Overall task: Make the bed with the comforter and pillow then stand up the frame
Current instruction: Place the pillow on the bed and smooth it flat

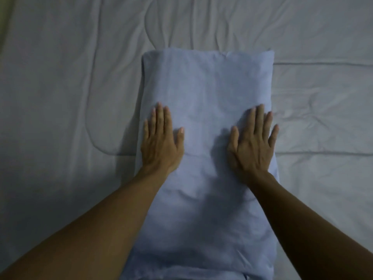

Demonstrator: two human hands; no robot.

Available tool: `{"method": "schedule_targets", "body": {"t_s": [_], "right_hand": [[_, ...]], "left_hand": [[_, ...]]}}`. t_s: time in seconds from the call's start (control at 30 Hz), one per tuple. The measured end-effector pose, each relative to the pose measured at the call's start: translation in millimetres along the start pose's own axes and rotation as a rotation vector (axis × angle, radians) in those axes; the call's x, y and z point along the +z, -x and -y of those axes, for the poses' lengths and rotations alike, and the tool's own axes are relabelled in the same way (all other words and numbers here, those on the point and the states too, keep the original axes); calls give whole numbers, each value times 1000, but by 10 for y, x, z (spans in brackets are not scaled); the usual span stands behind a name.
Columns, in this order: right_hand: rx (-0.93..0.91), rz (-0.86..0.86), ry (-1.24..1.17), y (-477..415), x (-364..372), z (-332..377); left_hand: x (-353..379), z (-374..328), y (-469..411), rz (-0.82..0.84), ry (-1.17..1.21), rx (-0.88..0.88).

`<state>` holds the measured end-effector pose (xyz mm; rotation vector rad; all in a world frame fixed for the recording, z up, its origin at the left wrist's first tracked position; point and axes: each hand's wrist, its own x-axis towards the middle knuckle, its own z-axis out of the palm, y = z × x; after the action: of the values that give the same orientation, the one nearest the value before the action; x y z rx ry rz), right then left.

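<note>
1. A pale grey quilted comforter (60,87) fills the left of the view, spread flat over the bed, with stitched seams and soft creases running across it. A curved line of stitching loops just left of the pillow.
2. At the far upper left corner a thin strip of yellowish surface (3,21) shows beyond the comforter's edge; what it is cannot be told.
3. The left hand (161,142) lies palm down on the left part of the pillow, fingers straight and held close together, thumb out to the side. It grips nothing; it rests flat on the cloth. Its bare forearm runs down to the lower left corner.
4. The pillow (207,87), in a light blue case, lies on top of the comforter in the middle of the view, its long side running away from the person. Its far edge is square and tidy; its near end reaches the bottom of the picture.
5. The right hand (253,142) lies palm down on the right part of the pillow, near its right edge, fingers extended and slightly spread, holding nothing. The cloth dips and wrinkles a little around it.
6. Right of the pillow the comforter continues, more creased, with horizontal seams.
</note>
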<state>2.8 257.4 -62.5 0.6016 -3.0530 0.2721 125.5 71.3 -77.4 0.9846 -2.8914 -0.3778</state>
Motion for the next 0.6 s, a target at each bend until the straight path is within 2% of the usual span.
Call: {"method": "schedule_targets", "body": {"t_s": [0.07,0.13,0.17,0.27,0.37,0.5,0.6], "right_hand": [[-220,-33,-30,-102,-47,235],[-469,26,11,-148,3,358],[-500,56,57,-159,53,342],[-297,101,178,-185,165,138],[-113,80,106,-369,45,163],[-261,-47,-2,-759,-82,519],[-372,33,-13,-1102,5,660]], "left_hand": [[-47,-144,-182,-11,23,128],[13,-115,-319,24,-37,272],[70,-42,-358,44,-63,260],[163,129,-375,94,-50,90],[42,20,-481,47,-8,44],[-186,-259,-936,-45,48,183],[-204,-385,-1312,-64,-12,300]]}}
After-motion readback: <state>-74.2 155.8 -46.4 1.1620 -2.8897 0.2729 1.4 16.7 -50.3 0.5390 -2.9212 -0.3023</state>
